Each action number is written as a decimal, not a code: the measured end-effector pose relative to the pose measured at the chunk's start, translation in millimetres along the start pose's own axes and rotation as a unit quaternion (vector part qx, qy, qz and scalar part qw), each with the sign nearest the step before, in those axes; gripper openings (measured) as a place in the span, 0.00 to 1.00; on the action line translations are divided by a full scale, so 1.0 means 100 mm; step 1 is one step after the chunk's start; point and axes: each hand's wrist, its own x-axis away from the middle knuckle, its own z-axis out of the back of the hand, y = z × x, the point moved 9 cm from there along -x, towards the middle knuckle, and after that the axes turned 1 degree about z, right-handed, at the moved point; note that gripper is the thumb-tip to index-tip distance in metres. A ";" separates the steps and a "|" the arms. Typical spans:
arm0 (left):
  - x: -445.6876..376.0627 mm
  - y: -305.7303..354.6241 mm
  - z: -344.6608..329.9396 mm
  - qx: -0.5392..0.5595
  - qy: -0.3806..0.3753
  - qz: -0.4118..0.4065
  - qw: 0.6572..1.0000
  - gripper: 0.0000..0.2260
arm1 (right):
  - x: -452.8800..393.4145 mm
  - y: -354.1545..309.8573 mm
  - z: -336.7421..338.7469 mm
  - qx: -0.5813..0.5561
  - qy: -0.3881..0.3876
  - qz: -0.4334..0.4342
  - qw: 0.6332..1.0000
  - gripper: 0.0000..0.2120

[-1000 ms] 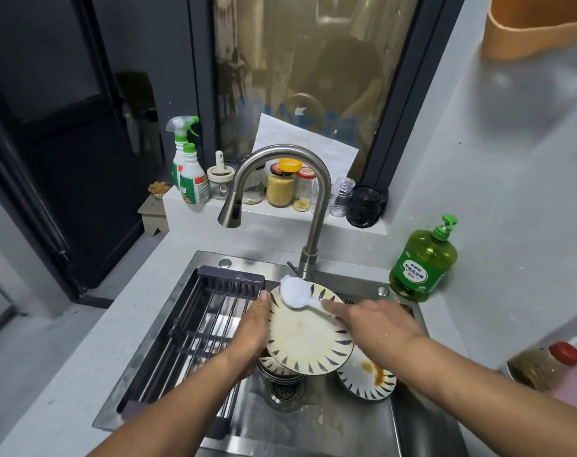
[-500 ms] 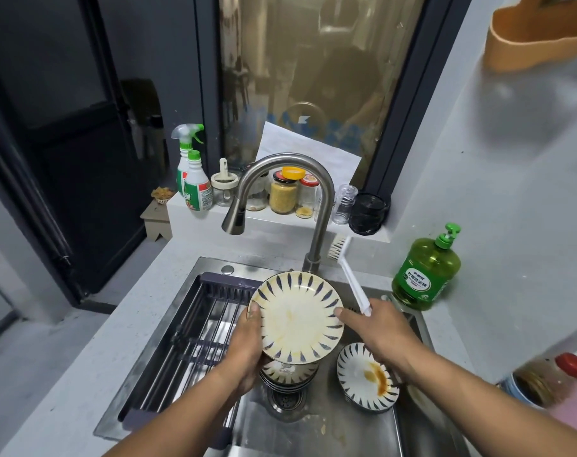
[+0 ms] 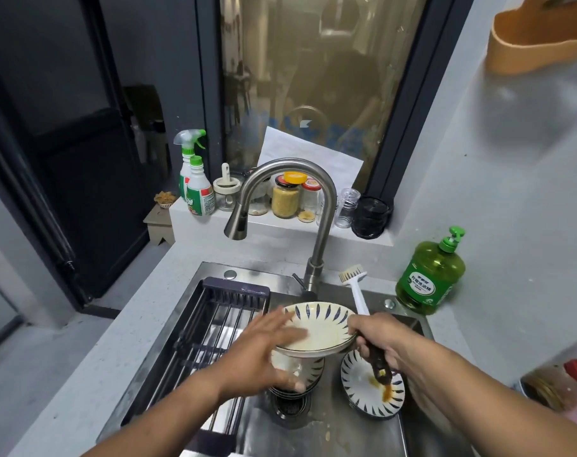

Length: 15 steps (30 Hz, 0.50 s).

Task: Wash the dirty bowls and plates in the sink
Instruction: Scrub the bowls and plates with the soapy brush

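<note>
Plate (image 3: 316, 328) now tilted flatter, left hand (image 3: 264, 351) blurred

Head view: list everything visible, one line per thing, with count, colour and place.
plate: one, cream with blue leaf marks, held over the sink
bowls: one stained at right, a stack under the plate; white and blue, in the sink
brush: one, white, in the right hand
sink: one, steel
faucet: one, steel, behind the sink
drying rack: one, dark, left half of sink
soap bottle: one, green, right counter
spray bottles: two, white and green, ledge
jars: several, ledge
left hand: on the plate's left side, fingers straight
right hand: grips the brush handle
</note>
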 end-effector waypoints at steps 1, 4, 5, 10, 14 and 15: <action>-0.02 0.11 -0.03 -0.068 0.003 -0.047 0.997 0.35 | 0.01 -0.02 -0.03 0.005 -0.010 -0.005 1.000 0.02; -0.05 0.27 -0.08 -0.131 0.046 -0.109 0.984 0.31 | 0.05 -0.10 -0.12 0.054 -0.038 -0.005 0.998 0.03; -0.06 0.25 -0.09 -0.111 0.059 -0.100 0.987 0.32 | 0.06 -0.13 -0.14 0.073 -0.048 0.001 0.996 0.05; -0.08 -0.21 -0.01 0.244 0.112 0.140 0.953 0.21 | 0.28 -0.46 -0.10 0.245 -0.057 0.141 0.957 0.08; -0.13 -0.46 0.03 0.353 0.144 0.213 0.899 0.23 | 0.49 -0.72 -0.14 0.503 -0.008 0.288 0.815 0.16; -0.15 -0.49 0.02 0.366 0.142 0.222 0.893 0.23 | 0.55 -0.76 -0.17 0.545 0.000 0.311 0.779 0.18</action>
